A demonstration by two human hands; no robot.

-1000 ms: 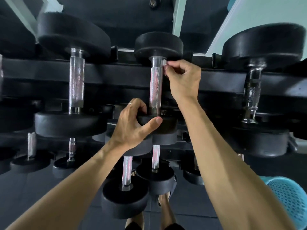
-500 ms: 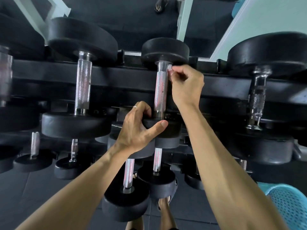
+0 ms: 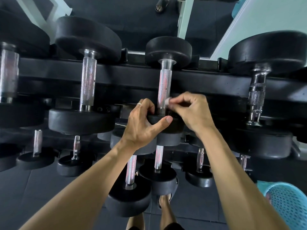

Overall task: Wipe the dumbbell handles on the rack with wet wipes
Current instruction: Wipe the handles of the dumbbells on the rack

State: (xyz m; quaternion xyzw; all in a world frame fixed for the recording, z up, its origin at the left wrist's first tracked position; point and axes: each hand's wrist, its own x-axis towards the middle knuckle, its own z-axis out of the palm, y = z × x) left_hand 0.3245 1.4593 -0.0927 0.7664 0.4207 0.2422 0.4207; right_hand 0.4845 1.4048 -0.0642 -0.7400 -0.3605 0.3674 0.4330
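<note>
- Right hand (image 3: 192, 112), frame centre: pinches a small white wet wipe (image 3: 167, 102) against the knurled chrome dumbbell handle (image 3: 164, 87).
- Left hand (image 3: 144, 123): grips the black round dumbbell head (image 3: 167, 123) below.
- Handle axis runs vertically in frame, extending upward from both hands; the right hand is nearer.
- Black steel rack (image 3: 124, 73) spans mid-frame.

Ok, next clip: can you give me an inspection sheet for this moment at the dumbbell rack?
Surface: black rack with dumbbells on several tiers.
Job's things: middle dumbbell handle is bare metal; a small white wipe sits against its lower end.
Clutter: blue mesh basket on the floor at lower right.
Grippers: left hand grips the near weight of that dumbbell; right hand pinches the wipe.
Cables: nothing seen.
Surroundings: dark floor mats; the person's feet below; another sandalled foot at the top.
</note>
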